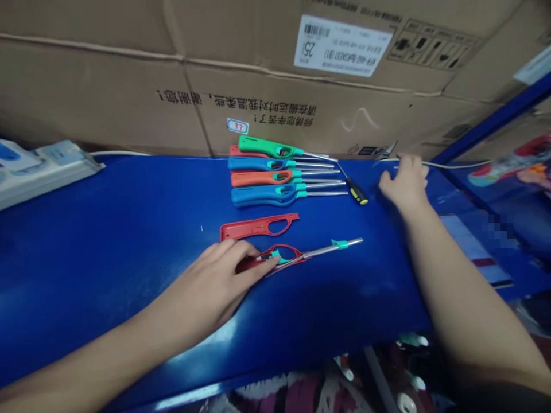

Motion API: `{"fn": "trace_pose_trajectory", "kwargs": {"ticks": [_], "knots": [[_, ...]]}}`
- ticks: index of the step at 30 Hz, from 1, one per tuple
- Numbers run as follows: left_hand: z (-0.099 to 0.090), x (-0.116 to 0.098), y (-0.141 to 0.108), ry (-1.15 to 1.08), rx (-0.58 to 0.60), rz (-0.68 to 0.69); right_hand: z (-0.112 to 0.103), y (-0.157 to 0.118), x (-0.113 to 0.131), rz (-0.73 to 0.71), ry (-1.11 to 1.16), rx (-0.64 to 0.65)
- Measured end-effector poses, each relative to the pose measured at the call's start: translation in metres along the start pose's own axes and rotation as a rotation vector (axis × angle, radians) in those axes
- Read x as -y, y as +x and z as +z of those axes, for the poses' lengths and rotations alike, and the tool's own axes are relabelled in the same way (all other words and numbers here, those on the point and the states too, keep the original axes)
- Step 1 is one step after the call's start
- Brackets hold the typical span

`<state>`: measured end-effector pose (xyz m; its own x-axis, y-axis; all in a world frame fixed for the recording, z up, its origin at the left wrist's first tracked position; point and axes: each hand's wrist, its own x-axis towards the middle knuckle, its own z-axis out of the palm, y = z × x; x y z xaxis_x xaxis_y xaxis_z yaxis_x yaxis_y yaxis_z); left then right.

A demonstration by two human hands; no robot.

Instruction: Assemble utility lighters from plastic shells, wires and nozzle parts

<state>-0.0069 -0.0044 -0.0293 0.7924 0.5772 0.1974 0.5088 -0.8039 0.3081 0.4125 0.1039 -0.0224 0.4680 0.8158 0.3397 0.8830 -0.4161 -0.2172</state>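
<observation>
My left hand (224,269) is closed on the lower red handle half of a taken-apart gas lighter (290,250), thumb and forefinger at its teal trigger. The lighter's metal tube (325,250) points right and carries a loose teal collar (340,245). Just above lies the other red handle half (258,227), hollow side up. My right hand (407,183) is at the back right by the cardboard, thumb apart from the fingers, nothing visible between them. Close to its fingertips is a thin, pointed, greyish piece (390,150), too blurred to name.
Several whole lighters (267,195) in blue, orange, red and green lie stacked at the back. Beside their tips is a black-yellow screwdriver (356,191). A cardboard box (129,80) walls the back; a power strip (47,172) sits left. One tiny metal piece (202,228) lies on the blue table (129,241).
</observation>
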Motion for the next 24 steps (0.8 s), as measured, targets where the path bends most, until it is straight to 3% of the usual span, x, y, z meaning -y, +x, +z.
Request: {"fn": "trace_pose_trajectory", "kwargs": {"ticks": [4,9,18,24], "knots": [[0.000,0.004,0.000,0.004,-0.019,0.012,0.018,0.008,-0.023,0.138,-0.020,0.027],[-0.003,-0.001,-0.003,-0.013,-0.017,0.014,0.025,0.013,-0.028,0.217,-0.028,0.089],[-0.010,-0.001,-0.005,0.018,-0.020,-0.011,0.023,0.011,-0.025,0.226,-0.052,0.099],[-0.011,-0.002,-0.006,0.013,-0.029,0.009,0.022,0.010,-0.023,0.205,-0.152,-0.023]]}}
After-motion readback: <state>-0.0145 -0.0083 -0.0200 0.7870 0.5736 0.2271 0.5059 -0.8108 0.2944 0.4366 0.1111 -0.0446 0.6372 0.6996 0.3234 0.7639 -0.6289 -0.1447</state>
